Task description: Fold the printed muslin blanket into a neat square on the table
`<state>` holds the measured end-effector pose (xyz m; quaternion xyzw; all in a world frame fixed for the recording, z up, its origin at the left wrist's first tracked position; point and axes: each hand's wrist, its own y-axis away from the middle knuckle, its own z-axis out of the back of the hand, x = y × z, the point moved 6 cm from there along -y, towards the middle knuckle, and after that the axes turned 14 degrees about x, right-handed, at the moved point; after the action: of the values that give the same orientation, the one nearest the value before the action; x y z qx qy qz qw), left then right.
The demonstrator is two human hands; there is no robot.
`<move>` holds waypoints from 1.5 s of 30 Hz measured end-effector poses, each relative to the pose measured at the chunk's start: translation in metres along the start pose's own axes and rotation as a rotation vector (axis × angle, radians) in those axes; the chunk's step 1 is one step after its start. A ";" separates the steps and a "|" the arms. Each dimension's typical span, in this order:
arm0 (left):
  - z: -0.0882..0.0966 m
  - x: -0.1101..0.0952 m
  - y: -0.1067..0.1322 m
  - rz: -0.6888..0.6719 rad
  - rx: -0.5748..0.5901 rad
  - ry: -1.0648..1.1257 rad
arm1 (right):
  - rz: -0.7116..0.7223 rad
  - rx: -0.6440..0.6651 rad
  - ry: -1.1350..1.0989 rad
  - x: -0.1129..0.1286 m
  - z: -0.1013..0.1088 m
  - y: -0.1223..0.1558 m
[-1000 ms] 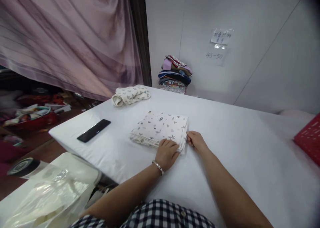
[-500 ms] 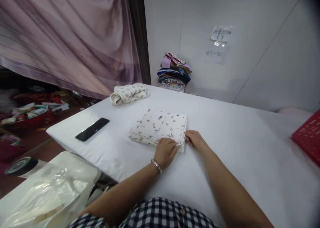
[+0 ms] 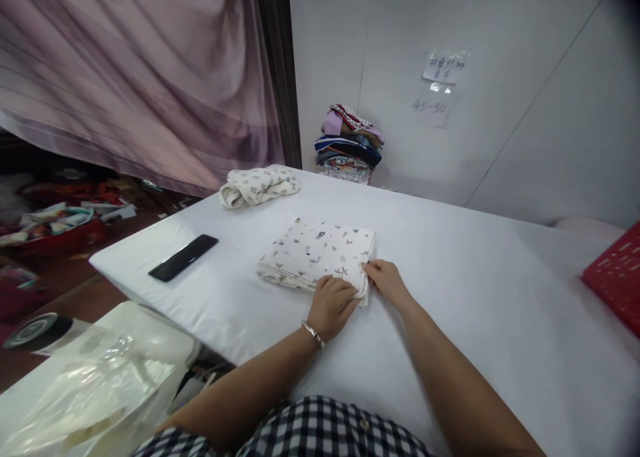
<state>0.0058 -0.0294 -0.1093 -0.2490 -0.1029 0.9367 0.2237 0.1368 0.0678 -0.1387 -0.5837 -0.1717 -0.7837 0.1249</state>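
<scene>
A white folded cloth point(image 3: 320, 247) with small grey prints lies in several layers on the white table. At its near right corner, my left hand point(image 3: 333, 302), with a silver bracelet at the wrist, is closed on the front edge, fingers on top. My right hand point(image 3: 387, 278) pinches the right edge close to that same corner; the fingertips partly hide the fabric they hold. Farther back on the left rests a loosely bundled cloth point(image 3: 260, 186) with a similar print.
A black phone point(image 3: 184, 257) lies on the white table point(image 3: 460, 297), left of the folded cloth. Clear plastic bags point(image 3: 95, 383) are at lower left. A red box-like object point(image 3: 615, 277) stands at the right edge. Piled fabrics point(image 3: 349, 143) sit against the wall beyond the table.
My right hand has shifted slightly left, onto the right edge of the folded cloth. My left hand stays almost where it was.
</scene>
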 end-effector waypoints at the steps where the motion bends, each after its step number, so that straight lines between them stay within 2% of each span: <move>1: -0.001 0.000 0.000 -0.001 0.001 0.003 | 0.003 -0.001 0.016 0.000 0.000 0.000; 7: -0.003 0.002 0.000 -0.005 0.014 0.019 | 0.113 -0.149 0.141 0.004 0.009 0.002; 11: -0.002 0.001 0.001 -0.008 -0.008 0.050 | 0.060 -0.087 0.201 0.001 0.007 0.000; 21: -0.001 0.001 0.000 -0.008 -0.006 0.075 | -0.074 0.102 0.033 -0.008 -0.006 -0.002; 27: 0.002 0.001 0.001 -0.024 -0.040 0.112 | -0.091 0.124 -0.106 -0.003 0.003 0.001; 31: -0.001 -0.001 0.001 -0.057 0.008 0.073 | -0.134 0.156 -0.123 -0.005 0.006 0.003; 38: -0.002 -0.007 -0.001 -0.085 0.051 0.008 | -0.176 0.176 -0.067 -0.007 0.001 0.006; 45: -0.009 -0.010 0.001 -0.093 0.143 -0.067 | -0.205 0.180 0.245 -0.016 0.005 0.006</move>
<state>0.0177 -0.0345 -0.1130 -0.1959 -0.0547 0.9380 0.2807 0.1484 0.0649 -0.1519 -0.4500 -0.2832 -0.8389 0.1161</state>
